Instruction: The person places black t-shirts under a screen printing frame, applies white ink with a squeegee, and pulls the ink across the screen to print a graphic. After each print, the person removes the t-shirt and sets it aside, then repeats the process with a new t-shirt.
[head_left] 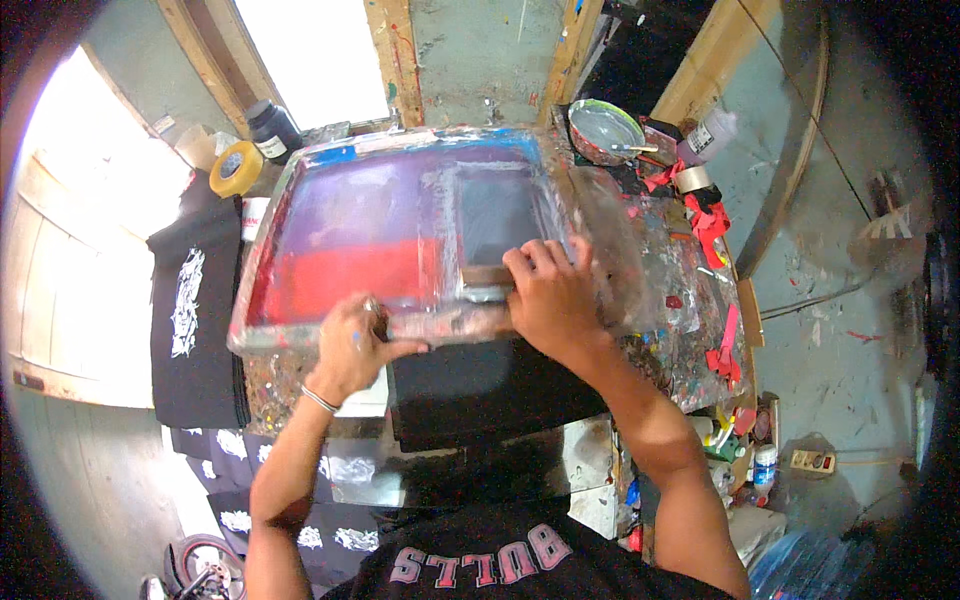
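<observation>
A screen-printing frame [460, 323] lies over the worktable, its mesh stained purple and red on the left. A taped dark rectangle [500, 210] forms the right part of the mesh. My left hand [348, 345] is closed over the frame's near edge, thumb pointing right. My right hand [555, 295] is wrapped round the end of a squeegee [484, 276], which sits at the near end of the dark rectangle; the fingers cover part of it. Black fabric [490, 395] sticks out from under the frame towards me.
Folded black fabric [195, 370] with a white print lies at the left. Behind it are a yellow tape roll [237, 168] and a dark jar [272, 132]. An ink tub [606, 133] stands at the back right. Prints hang or lie below the table; a power outlet [813, 461] is at right.
</observation>
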